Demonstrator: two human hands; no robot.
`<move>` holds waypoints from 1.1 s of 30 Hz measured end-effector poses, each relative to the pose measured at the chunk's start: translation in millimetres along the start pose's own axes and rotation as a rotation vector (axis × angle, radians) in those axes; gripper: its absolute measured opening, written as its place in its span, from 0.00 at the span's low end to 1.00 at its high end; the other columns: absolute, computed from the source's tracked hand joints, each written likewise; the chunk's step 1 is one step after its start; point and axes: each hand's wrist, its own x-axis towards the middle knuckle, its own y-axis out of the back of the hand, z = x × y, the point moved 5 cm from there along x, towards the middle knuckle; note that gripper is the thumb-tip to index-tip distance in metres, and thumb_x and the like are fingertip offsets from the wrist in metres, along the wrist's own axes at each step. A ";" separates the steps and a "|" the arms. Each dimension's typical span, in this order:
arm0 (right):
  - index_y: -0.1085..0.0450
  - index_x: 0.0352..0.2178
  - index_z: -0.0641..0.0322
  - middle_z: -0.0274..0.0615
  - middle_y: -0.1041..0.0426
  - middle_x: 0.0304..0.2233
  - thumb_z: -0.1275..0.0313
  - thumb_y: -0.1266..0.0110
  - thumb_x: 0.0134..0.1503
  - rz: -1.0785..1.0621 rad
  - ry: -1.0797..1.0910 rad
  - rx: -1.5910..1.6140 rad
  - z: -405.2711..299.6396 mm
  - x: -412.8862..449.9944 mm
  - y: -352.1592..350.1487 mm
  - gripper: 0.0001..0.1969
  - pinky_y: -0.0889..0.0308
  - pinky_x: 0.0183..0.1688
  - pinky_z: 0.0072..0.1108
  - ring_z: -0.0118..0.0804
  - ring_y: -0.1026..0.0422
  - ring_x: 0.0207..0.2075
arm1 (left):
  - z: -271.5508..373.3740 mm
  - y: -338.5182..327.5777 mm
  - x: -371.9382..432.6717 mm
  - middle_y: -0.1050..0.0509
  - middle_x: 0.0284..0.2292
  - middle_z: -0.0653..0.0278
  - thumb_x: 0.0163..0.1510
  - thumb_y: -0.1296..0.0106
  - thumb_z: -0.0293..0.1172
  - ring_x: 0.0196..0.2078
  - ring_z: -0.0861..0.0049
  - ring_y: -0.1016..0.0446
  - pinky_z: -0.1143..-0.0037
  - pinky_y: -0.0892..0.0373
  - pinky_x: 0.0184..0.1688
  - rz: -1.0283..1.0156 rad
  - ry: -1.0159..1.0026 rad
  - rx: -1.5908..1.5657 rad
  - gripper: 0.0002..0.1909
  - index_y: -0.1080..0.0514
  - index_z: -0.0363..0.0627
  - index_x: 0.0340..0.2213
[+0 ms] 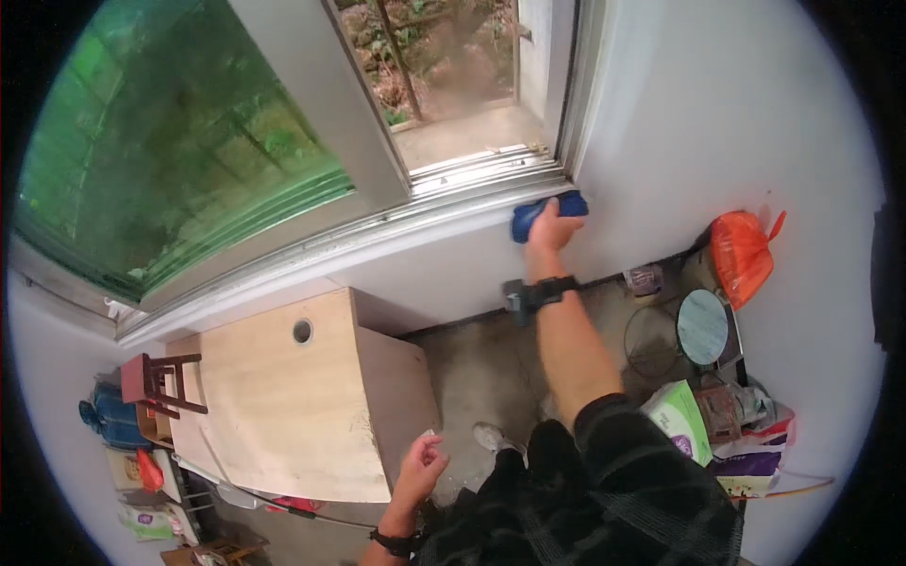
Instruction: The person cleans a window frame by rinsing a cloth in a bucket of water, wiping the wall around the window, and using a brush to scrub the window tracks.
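My right hand [553,230] presses a folded dark blue cloth [525,221] against the right end of the white window sill [453,225], close to the corner with the side wall. Above it is the sliding window's metal track [481,177], with bits of dirt in it. The window's right part stands open; a green-tinted pane [191,141] in a metal frame fills the left. Low in the view, my left hand [423,465] hangs beside the wooden desk's edge with its fingers curled. A small pale bit shows at its fingertips, too small to identify.
A light wooden desk [276,403] with a round cable hole stands under the window. On it rests a small dark red stool [166,382]. Along the right wall are an orange plastic bag [742,255], a round mirror-like disc [702,327] and a green-and-white package [678,421].
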 end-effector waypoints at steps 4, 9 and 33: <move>0.49 0.49 0.74 0.53 0.35 0.43 0.70 0.49 0.53 0.126 -0.018 -0.160 53.6 -86.5 -44.6 0.27 0.41 0.49 0.30 0.44 0.34 0.45 | 20.4 -12.5 24.7 0.36 0.24 0.74 0.47 0.48 0.23 0.27 0.90 0.37 0.86 0.38 0.31 -0.071 0.050 0.088 0.18 0.35 0.41 0.42; 0.50 0.53 0.71 0.49 0.36 0.46 0.72 0.51 0.54 -0.283 -0.229 -0.060 54.7 -142.2 -40.8 0.27 0.43 0.52 0.29 0.42 0.36 0.47 | 56.1 -11.8 44.9 0.36 0.24 0.74 0.47 0.47 0.23 0.27 0.89 0.37 0.86 0.38 0.32 -0.049 0.028 0.244 0.18 0.35 0.41 0.42; 0.42 0.41 0.79 0.65 0.30 0.34 0.71 0.52 0.53 -0.202 -0.230 -0.413 3.7 -18.3 13.2 0.20 0.34 0.39 0.34 0.59 0.29 0.37 | 75.9 -4.5 56.3 0.35 0.25 0.71 0.48 0.48 0.23 0.29 0.85 0.36 0.83 0.36 0.33 -0.081 -0.019 0.469 0.17 0.36 0.40 0.42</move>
